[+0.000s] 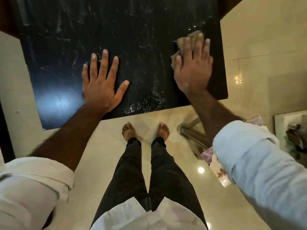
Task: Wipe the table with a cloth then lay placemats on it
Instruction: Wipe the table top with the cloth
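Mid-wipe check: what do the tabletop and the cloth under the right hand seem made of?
Tabletop: probably polished black stone, perhaps marble; glossy glare and white veins, though some streaks may be wipe smears. Cloth: soft tan fabric, matte, crumpled into folds with a fuzzy edge.

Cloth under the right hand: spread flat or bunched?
Bunched: the cloth pokes out in crumpled lumps around the right hand, which presses it on the table.

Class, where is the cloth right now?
In the head view, the cloth lies under the right hand, on the black table near its right edge.
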